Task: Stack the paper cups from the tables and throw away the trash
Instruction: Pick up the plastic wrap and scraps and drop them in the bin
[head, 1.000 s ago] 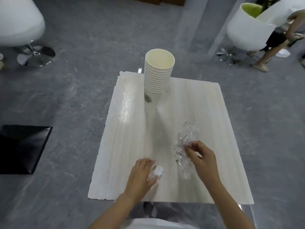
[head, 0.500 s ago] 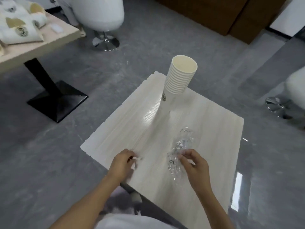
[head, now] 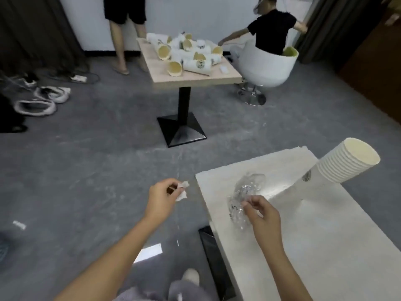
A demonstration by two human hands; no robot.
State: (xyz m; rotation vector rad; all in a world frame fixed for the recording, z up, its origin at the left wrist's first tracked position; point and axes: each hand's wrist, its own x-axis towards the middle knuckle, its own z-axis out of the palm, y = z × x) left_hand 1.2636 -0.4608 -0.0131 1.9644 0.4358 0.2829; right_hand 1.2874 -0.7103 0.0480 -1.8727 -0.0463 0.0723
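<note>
Nearest us, our left hand (head: 161, 197) is out over the grey floor (head: 86, 170), just left of the near table's edge, fingers curled closed on a small crumpled scrap of white paper (head: 181, 190) that sticks out past the fingertips. Our right hand (head: 261, 213) is over the pale wood-grain square table (head: 325, 235), fingers pinched on a crushed piece of clear plastic wrapping (head: 245, 196); the wrapping lies on the tabletop, its far end spread toward the table's middle. Further along the same table we note a tall stack of nested white paper cups (head: 345, 164), standing on the tabletop, open mouth uppermost, leaning right in the wide-angle view, well apart from the wrapping. Beyond, across open floor, stands a second square light-wood table on a black pedestal base (head: 191, 77), carrying a heap of loose white paper cups (head: 186, 53) lying on their sides, unstacked. Just right of that table we list a white tub chair on a chrome foot (head: 264, 66), with a person in a black top (head: 273, 29) beside it. A second person's bare legs (head: 119, 40) show behind the table, by the white wall. Far left, white shoes (head: 43, 101) lie on the floor.
</note>
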